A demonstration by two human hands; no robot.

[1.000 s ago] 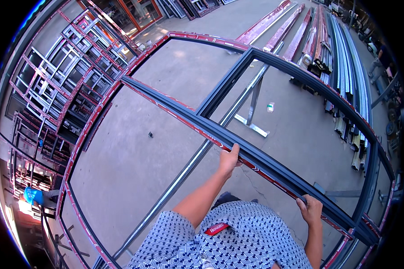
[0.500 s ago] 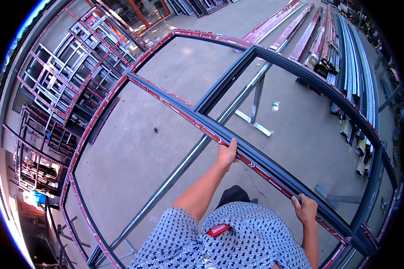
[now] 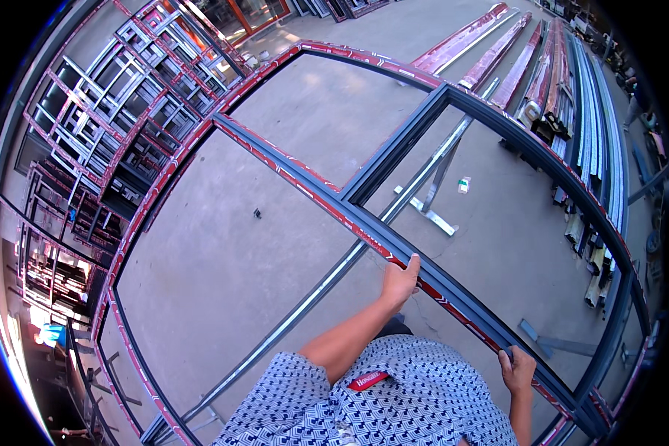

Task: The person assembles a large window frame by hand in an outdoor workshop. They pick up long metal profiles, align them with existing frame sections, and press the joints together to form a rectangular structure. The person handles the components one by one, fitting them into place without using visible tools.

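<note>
A large dark grey window frame [image 3: 394, 154], edged with red protective film, spreads before me over metal supports. Its long inner bar [image 3: 453, 282] runs from the upper left to the lower right. My left hand [image 3: 401, 283] is closed round this bar near its middle, thumb on top. Farther down the same bar, near the lower right corner, my right hand [image 3: 518, 367] also grips it. The undersides of the bar and the fingers curled beneath it are hidden.
A steel stand rail [image 3: 290, 316] crosses under the frame, with its foot [image 3: 437, 220] on the concrete. Film-wrapped profiles [image 3: 487, 56] lie at the far right. Stacked frames [image 3: 104, 111] lean at the left. A person in blue [image 3: 52, 334] is at the far left.
Both hands, still gripping the bar, have shifted right and slightly nearer in the picture. The frame's inner bars have shifted the same way.
</note>
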